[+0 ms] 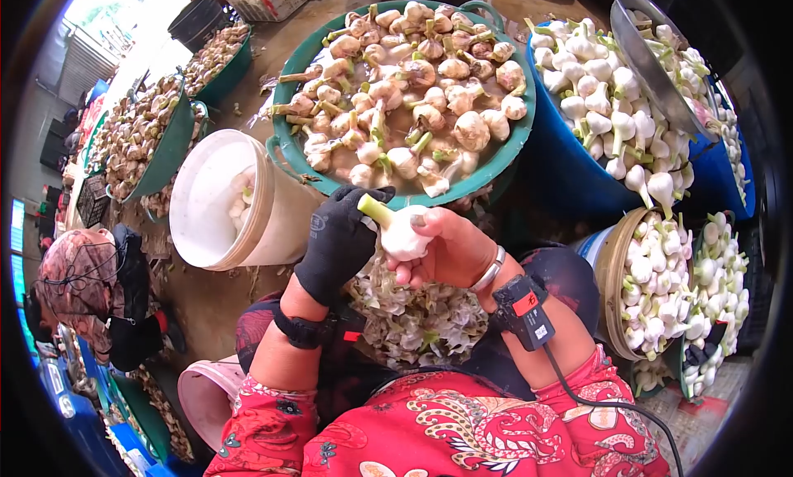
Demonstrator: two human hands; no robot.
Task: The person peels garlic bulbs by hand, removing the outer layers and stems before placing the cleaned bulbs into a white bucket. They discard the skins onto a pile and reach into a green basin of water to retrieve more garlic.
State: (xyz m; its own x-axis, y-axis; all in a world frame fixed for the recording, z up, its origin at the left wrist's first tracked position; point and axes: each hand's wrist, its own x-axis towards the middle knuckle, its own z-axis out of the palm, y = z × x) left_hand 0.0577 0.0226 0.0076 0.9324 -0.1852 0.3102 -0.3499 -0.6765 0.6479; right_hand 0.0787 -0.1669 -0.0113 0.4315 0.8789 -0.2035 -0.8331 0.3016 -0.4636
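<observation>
A white peeled garlic bulb (405,234) with a green stem is held between both hands, above a heap of papery garlic skins (417,316). My left hand (333,242), in a black glove, is closed near the stem end. The bare fingers of my right hand (446,250) wrap round the bulb from the right. Just beyond the hands is a green tub (529,138) of water with many unpeeled garlic bulbs (472,131).
On the left stand a white bucket (263,204) with a few peeled bulbs and green tubs of garlic (140,138). To the right are a blue container (562,159) and a bucket (613,287), both full of peeled garlic. Another person (83,287) is at the far left.
</observation>
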